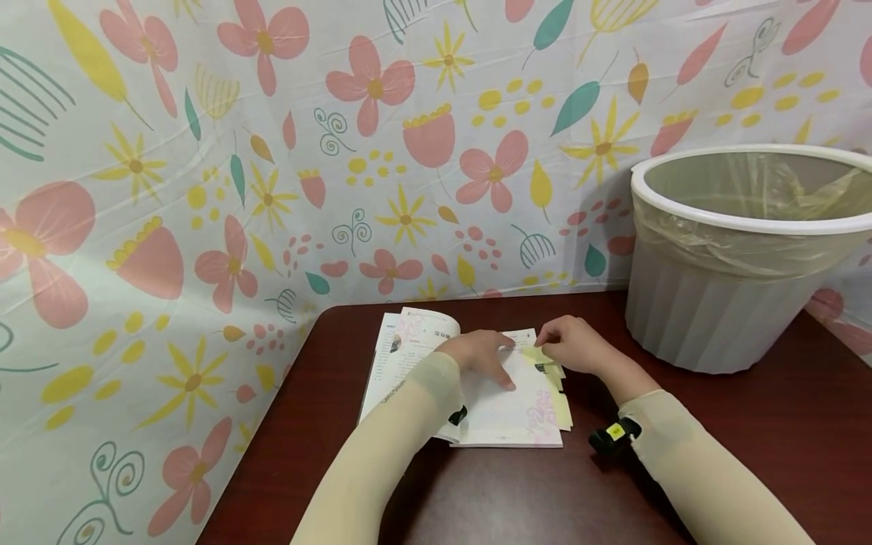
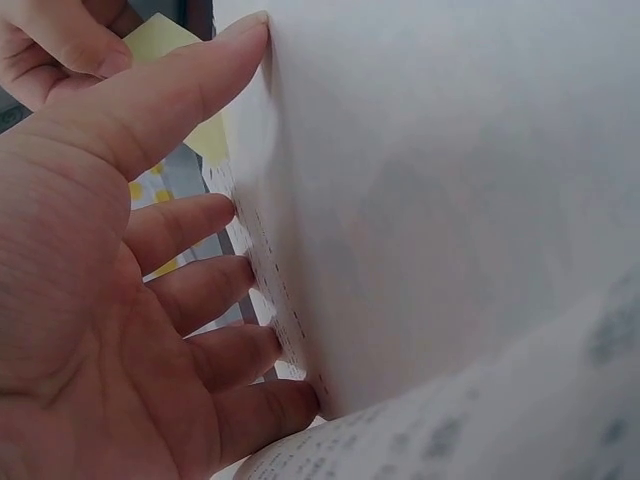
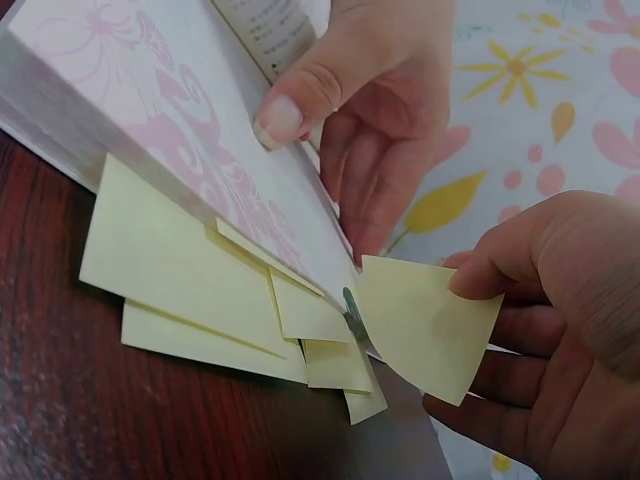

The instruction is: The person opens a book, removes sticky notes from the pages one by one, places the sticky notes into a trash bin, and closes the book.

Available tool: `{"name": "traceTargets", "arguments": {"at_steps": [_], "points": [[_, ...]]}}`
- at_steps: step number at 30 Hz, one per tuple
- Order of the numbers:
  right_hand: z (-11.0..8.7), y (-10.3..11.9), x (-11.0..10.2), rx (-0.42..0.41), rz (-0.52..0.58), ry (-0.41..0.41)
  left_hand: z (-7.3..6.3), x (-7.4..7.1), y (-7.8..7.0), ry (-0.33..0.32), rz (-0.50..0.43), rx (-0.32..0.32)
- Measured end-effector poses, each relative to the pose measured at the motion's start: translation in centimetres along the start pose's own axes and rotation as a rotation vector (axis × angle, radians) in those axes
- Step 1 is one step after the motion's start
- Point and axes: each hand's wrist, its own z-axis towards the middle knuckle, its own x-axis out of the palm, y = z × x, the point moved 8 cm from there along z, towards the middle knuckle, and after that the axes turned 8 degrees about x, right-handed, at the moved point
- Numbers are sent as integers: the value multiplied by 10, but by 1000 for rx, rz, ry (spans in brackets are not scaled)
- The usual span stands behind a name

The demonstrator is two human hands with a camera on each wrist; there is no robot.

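Note:
An open book (image 1: 504, 412) lies on the table, its right page printed with a pink floral pattern along the edge. My left hand (image 1: 480, 353) rests on that page with fingers spread; in the left wrist view its thumb and fingertips touch the paper. At the upper right edge of the book, my right hand (image 1: 575, 344) pinches a yellow sticky note (image 3: 430, 325) between thumb and fingers. The note's inner end meets the page edge in the right wrist view. Several more yellow sticky notes (image 3: 175, 265) stick out from the book's side, overlapping one another.
A grey waste bin (image 1: 722, 303) with a white rim and clear liner stands on the table at the right. Behind the dark red-brown table (image 1: 518, 492) hangs a flower-patterned cloth (image 1: 415, 182). Each wrist has a black device (image 1: 615, 435) strapped at the beige sleeve.

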Motion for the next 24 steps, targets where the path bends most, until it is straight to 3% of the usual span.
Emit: {"name": "traceTargets", "arguments": {"at_steps": [24], "points": [[-11, 29, 5, -137, -5, 84, -2, -1, -4, -9, 4, 17]]}}
